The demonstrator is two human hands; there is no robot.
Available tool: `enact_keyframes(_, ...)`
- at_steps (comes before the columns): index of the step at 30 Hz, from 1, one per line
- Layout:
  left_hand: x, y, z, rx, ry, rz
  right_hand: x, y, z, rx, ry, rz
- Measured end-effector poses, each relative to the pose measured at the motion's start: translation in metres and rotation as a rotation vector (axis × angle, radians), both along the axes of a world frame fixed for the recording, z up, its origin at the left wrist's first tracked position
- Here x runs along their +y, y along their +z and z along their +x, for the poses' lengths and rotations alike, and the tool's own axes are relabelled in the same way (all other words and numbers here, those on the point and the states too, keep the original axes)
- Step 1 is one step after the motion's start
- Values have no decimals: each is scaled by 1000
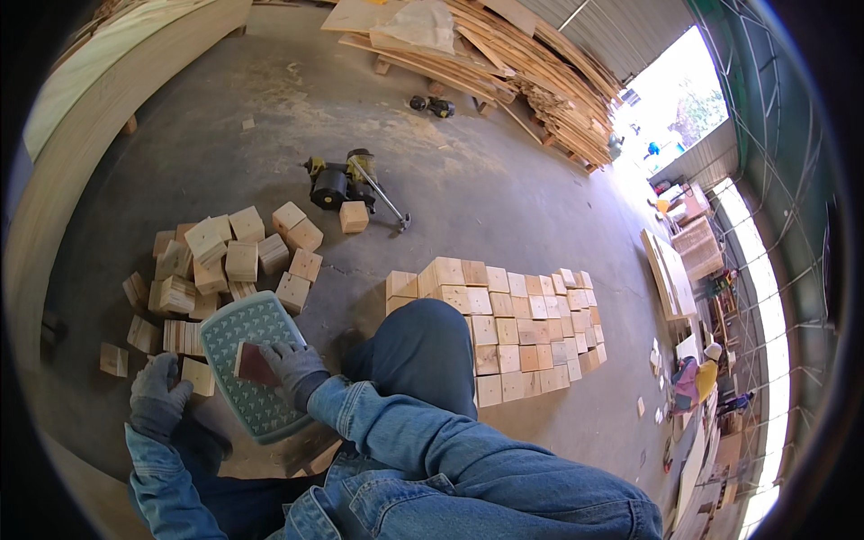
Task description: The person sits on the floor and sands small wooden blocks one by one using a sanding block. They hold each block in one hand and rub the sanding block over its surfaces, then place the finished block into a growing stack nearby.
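Observation:
In front of me a pale green plastic stool with a patterned top stands between my knees. My right hand, in a grey glove, rests over it, closed on a dark red sanding block with a pale wooden edge. The block lies against the stool top. My left hand, also gloved, is raised left of the stool with thumb and fingers apart and nothing visible in it. Nearest to it are loose wooden blocks in a jumbled heap that spreads behind the stool.
Right of my knee stands a stack of wooden blocks in rows. Beyond the heap sit a yellow-black power tool and a single block. Lumber piles lie at the back, a long wooden beam at left. A person crouches far right.

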State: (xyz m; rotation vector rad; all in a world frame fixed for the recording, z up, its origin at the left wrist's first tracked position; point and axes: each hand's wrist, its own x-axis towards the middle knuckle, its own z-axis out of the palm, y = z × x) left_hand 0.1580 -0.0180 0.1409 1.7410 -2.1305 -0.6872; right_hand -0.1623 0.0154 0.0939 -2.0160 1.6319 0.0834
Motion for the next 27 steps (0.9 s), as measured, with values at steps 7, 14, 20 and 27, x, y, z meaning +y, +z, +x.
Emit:
enact_keyframes(7, 0, -2, -1, 19, 2, -4, -1, -4, -1, 39, 3, 48)
enact_keyframes(14, 1, 4, -8, 7, 15, 22, -3, -7, -6, 63, 18, 74)
enact_keyframes(20, 7, 3, -1, 27, -158, -408, -8, -48, -4, 99, 90, -116)
enact_keyframes(27, -3, 30, -18, -201, -16, 71, 4, -20, 1, 115, -15, -57)
